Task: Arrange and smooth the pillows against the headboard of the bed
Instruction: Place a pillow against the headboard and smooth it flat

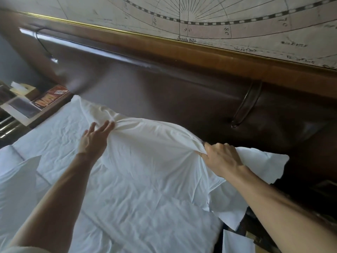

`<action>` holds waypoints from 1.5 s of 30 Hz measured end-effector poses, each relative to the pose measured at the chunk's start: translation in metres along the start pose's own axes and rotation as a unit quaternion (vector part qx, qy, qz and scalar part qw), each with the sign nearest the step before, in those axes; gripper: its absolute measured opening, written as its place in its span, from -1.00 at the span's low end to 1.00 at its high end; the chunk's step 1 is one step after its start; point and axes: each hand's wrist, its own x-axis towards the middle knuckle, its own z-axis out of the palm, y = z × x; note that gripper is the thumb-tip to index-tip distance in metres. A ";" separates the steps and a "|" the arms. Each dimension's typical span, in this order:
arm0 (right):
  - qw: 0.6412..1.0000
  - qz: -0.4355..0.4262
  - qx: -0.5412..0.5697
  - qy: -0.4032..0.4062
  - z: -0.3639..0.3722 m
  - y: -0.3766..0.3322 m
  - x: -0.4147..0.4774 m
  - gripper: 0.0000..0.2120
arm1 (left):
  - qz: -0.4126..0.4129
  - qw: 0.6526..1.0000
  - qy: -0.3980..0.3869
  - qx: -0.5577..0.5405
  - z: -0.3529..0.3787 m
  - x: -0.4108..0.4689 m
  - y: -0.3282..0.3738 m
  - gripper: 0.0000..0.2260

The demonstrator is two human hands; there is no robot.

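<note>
A white pillow (149, 147) lies at the head of the bed, just in front of the dark brown padded headboard (164, 88). My left hand (94, 139) is at the pillow's upper left edge, where the cloth gathers against my fingertips; the other fingers are spread and fairly straight. My right hand (220, 157) grips a bunch of the pillowcase at the pillow's right end, fingers curled round the fabric. A loose flap of the case (264, 165) trails past that hand to the right.
White wrinkled bedding (136, 207) covers the mattress, with a second white pillow (16, 179) at the left edge. A bedside table (36, 105) holds a magazine and a tissue box. A strap (246, 105) hangs on the headboard; a map print (237, 19) is above.
</note>
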 end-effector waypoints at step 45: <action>0.976 0.178 0.124 0.035 0.097 0.084 -0.030 -0.70 | 0.219 0.972 0.037 -0.080 0.132 0.031 0.267 -0.64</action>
